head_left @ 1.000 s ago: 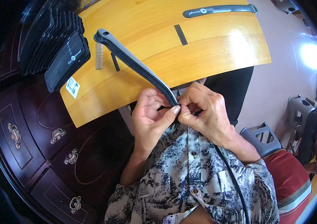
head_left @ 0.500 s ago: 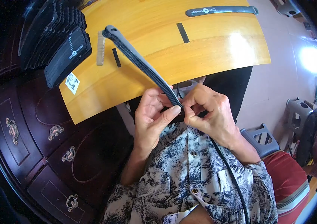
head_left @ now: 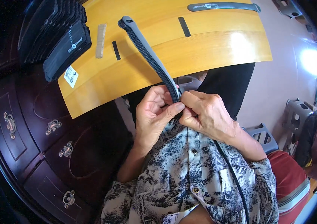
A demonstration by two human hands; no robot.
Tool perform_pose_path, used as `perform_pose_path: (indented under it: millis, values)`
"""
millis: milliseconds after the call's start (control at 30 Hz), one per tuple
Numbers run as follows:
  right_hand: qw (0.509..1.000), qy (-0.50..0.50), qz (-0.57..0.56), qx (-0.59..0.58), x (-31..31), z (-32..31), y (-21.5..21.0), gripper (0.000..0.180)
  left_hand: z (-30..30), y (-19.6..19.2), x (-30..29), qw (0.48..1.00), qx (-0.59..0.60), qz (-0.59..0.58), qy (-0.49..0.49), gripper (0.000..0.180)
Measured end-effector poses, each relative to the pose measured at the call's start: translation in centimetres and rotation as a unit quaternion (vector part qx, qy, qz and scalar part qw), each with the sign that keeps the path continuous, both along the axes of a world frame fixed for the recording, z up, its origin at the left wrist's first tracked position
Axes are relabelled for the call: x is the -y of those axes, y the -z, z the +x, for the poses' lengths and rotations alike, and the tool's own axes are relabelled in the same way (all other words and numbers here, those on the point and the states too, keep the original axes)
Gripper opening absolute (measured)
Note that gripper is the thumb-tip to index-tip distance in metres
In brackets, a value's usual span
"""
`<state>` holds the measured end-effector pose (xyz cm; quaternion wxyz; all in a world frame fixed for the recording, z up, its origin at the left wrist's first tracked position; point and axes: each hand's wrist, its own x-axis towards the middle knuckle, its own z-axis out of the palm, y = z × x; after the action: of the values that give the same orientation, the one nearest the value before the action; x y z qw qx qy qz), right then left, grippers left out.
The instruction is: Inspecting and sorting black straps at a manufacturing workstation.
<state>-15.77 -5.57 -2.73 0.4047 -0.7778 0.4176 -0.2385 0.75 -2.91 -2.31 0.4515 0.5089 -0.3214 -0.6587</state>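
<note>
A long grey and black hook-and-loop strap (head_left: 149, 56) rises from my hands, its rounded, slotted end over the yellow tabletop. My left hand (head_left: 154, 115) grips the strap's lower end between thumb and fingers. Against that same end my right hand (head_left: 207, 112) is closed in a pinch, and its fingertips hide the very tip. On the tabletop lie a similar grey strap (head_left: 224, 7) at the far right, two short black strips (head_left: 184, 27) and a light brown strip (head_left: 101, 41).
Overlapping black strap-like pieces (head_left: 70, 46) stand at the tabletop's (head_left: 143, 89) left end, by a white label (head_left: 71, 77). A dark wooden cabinet (head_left: 54, 164) with metal handles fills the left. Grey stools (head_left: 261, 136) and a red striped cushion (head_left: 285, 175) are on the right.
The strap's far end has swung right and lifted slightly, so the strap stands steeper. My right hand has shifted a little left and turned, still pinching. The whole view has moved slightly.
</note>
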Motion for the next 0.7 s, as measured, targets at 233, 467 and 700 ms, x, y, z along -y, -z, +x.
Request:
perform_pose_path:
  millis: [233, 467, 700]
  values:
    - [0.989, 0.004, 0.101, 0.108, 0.6, -0.4, -0.2, 0.010, 0.5, 0.2, 0.0, 0.999, -0.032, 0.004, 0.023, 0.041]
    - [0.960, 0.009, 0.241, 0.143, 1.0, -1.1, -1.7, 0.016, 0.4, -0.7, -0.1, 0.995, -0.085, 0.032, -0.029, 0.036]
    - [0.938, 0.052, 0.281, 0.196, 0.4, -1.5, -0.9, 0.023, 0.4, -0.7, 0.2, 0.997, -0.059, 0.041, -0.025, 0.035]
